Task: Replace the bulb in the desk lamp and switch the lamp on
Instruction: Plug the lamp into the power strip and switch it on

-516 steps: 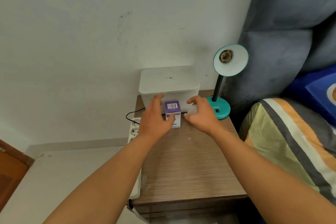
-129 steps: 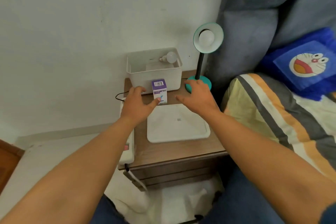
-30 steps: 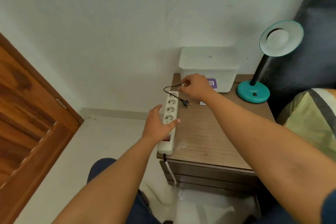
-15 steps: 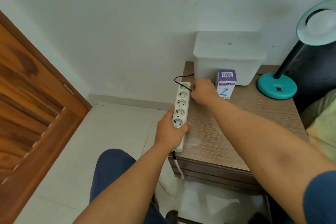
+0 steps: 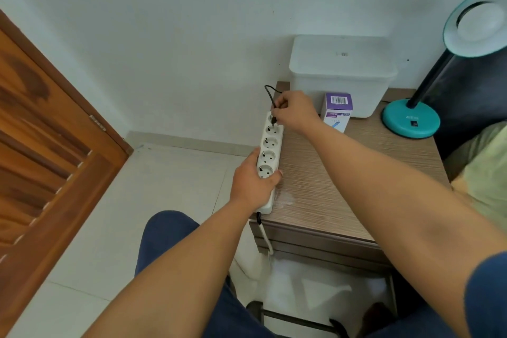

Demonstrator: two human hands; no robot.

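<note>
White plastered wall; pale tiled floor; wooden door; wood-grain bedside surface; daylight.

Soft, even daylight filled the scene; shadows faint. A pale glare patch sat on the brown wood-grain bedside table. Wide-angle bending showed at the edges. Overall slightly soft, no strong motion blur.

power strip along nightstand's left edge; box before bin; lamp right.
</note>
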